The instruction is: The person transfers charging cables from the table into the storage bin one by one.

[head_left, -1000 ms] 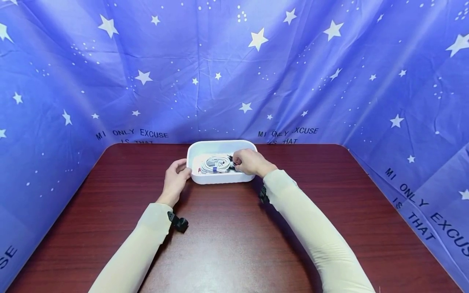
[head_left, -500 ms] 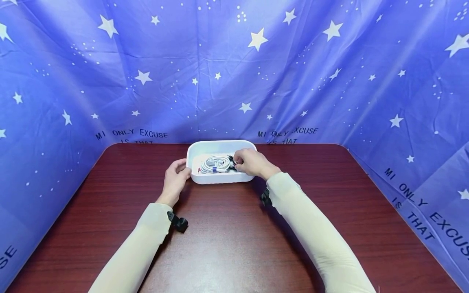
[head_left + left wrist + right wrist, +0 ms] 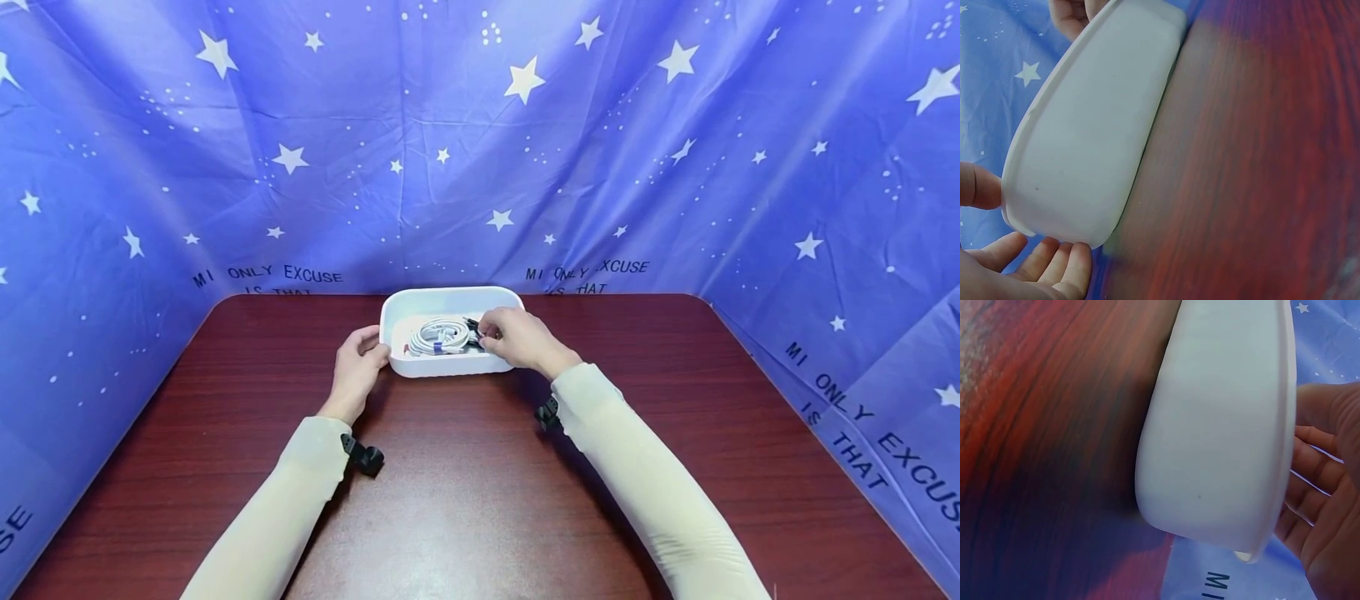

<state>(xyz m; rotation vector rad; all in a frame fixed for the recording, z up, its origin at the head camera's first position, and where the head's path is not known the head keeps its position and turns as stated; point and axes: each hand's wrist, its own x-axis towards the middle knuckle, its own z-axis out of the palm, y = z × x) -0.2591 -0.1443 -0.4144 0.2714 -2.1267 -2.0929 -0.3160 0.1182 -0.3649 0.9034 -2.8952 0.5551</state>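
Note:
A white plastic box (image 3: 453, 367) with rounded corners stands at the far side of the table. Inside lies a coiled white cable (image 3: 438, 336) with a blue band around it, and a small red piece shows at its left end. My left hand (image 3: 356, 372) holds the box's near left corner, thumb at the rim and fingers against the end wall. Reaching over the right end, my right hand (image 3: 519, 337) has curled fingers down inside, pinching at a black cable (image 3: 473, 327) beside the white coil. In the right wrist view the box wall (image 3: 1219, 425) hides those fingertips.
The dark red-brown wooden table (image 3: 450, 500) spreads in front of the box. A blue curtain (image 3: 465, 192) with white stars hangs right behind the table's far edge and along both sides. Black straps with small devices sit at both wrists.
My right wrist and forearm have shifted slightly right and nearer, while the fingertips stay at the black cable. The left hand and box keep their places; the head view shifts slightly.

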